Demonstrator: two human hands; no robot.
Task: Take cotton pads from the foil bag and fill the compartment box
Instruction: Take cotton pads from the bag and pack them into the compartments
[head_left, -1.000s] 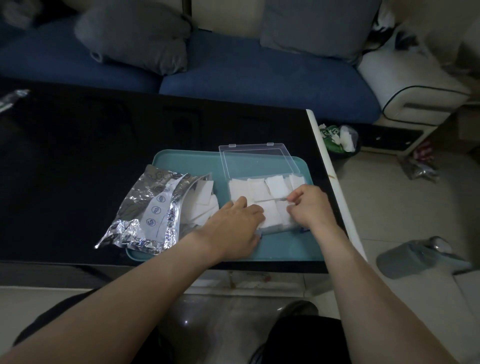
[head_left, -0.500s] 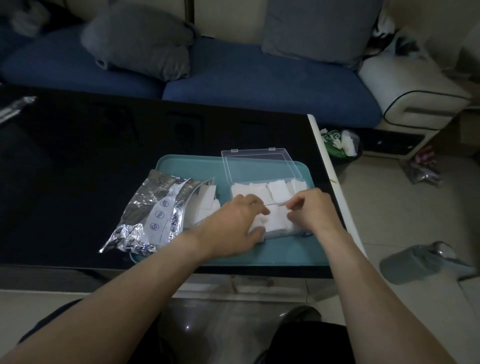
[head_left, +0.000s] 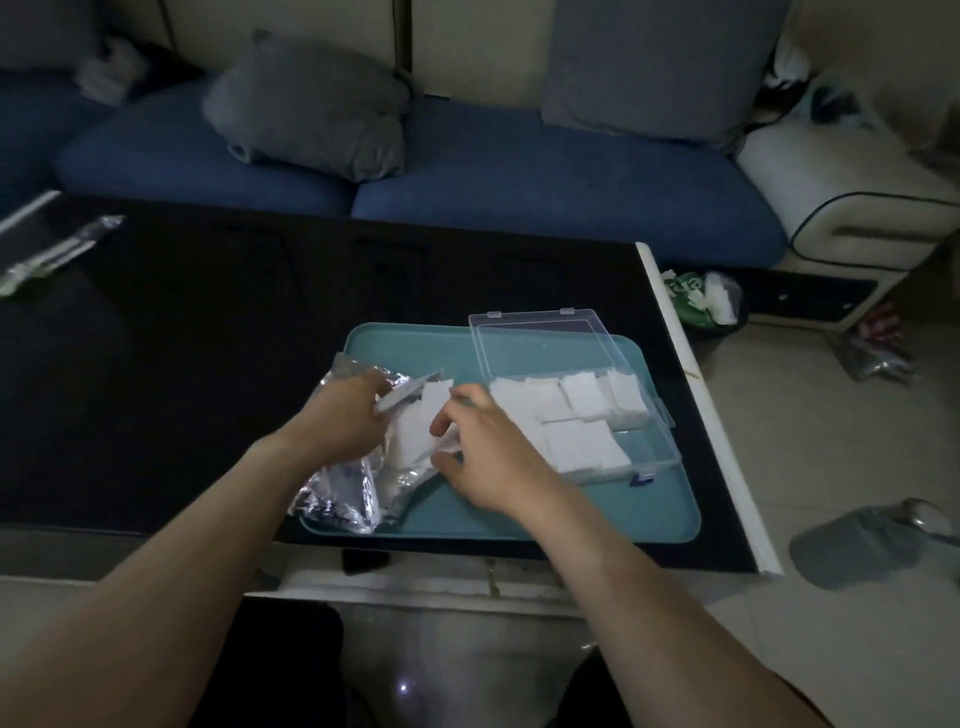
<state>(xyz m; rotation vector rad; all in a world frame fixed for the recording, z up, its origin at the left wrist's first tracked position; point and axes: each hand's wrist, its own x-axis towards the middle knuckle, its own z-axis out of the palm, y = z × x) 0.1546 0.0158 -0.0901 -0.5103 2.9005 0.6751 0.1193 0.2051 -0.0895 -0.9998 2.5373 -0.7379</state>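
Observation:
A crinkled silver foil bag (head_left: 345, 491) lies on the left part of a teal tray (head_left: 613, 506), its mouth facing right with white cotton pads (head_left: 413, 434) spilling out. My left hand (head_left: 345, 418) grips the bag's upper flap near the opening. My right hand (head_left: 485, 457) reaches into the bag's mouth, its fingers curled around the white pads there. To the right on the tray sits the clear compartment box (head_left: 657, 447) with its lid (head_left: 535, 340) folded back; white pads (head_left: 582, 441) lie in several of its compartments.
The tray sits at the right front corner of a black glossy table (head_left: 208, 332) with a white right edge. A blue sofa (head_left: 519, 171) with grey cushions runs behind. A small bin (head_left: 706, 299) and a grey object (head_left: 862, 540) are on the floor to the right.
Both hands left the compartment box and moved left to the foil bag; the left hand took hold of its flap and the right hand went to the pads at its mouth.

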